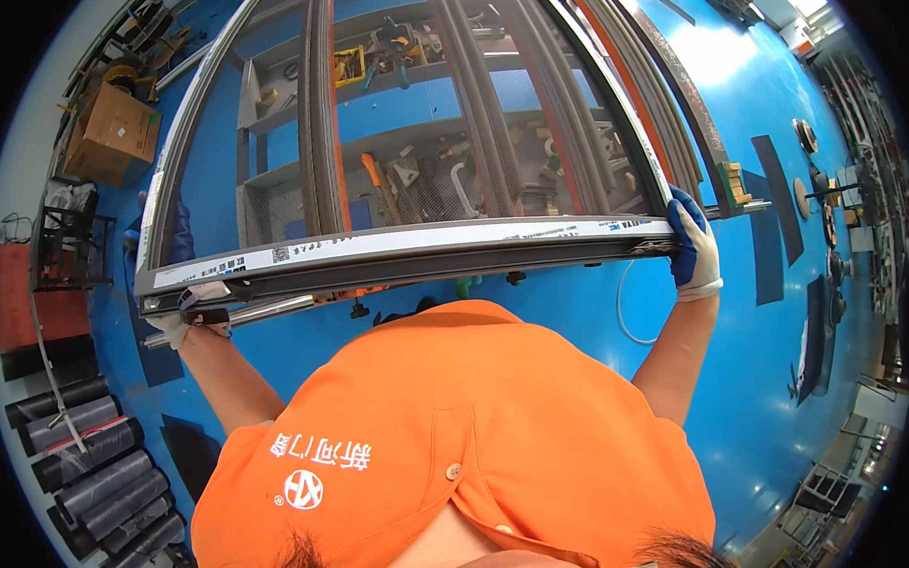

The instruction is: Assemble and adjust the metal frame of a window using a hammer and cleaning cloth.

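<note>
A large dark window screen frame (pixel 426 234) is held up in front of my body, its fine mesh facing me and white printed film along its rails. At its near right corner, my right hand (pixel 689 257), in a blue-and-white glove, is closed with the fingers wrapped over the corner. My left hand (pixel 173 329) grips the near left corner from below; its gloved cuff shows under the rail, and blue glove fingers appear behind the mesh. Part of this hand is hidden by the frame.
Beneath the frame stands a grey workbench (pixel 268 172) with shelves holding clamps and tools. A cardboard box (pixel 114 132) and several dark rolls (pixel 117 478) are at the left. Dark flat strips (pixel 770 230) lie on the blue floor (pixel 741 394) at the right.
</note>
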{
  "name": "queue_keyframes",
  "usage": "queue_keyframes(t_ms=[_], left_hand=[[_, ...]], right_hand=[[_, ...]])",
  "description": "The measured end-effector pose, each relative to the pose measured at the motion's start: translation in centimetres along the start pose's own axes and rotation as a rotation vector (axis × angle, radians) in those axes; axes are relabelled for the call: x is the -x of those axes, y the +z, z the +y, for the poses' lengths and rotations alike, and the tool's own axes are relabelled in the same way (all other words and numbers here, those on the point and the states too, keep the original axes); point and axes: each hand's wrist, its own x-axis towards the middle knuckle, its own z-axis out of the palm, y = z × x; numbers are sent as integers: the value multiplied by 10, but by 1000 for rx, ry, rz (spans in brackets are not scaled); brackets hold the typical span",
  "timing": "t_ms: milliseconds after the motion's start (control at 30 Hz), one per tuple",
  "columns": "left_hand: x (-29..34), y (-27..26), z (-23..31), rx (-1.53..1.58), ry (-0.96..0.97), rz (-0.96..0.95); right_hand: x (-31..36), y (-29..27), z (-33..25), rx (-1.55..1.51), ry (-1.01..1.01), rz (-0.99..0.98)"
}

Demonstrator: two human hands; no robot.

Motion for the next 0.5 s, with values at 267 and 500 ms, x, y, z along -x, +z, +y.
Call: queue_keyframes(t_ms=[267, 500], left_hand=[[18, 4, -7, -421, 23, 202], [11, 7, 23, -459, -95, 369]], right_hand=[[-33, 36, 92, -741, -98, -149], [-140, 106, 65, -2315, 438, -968]])
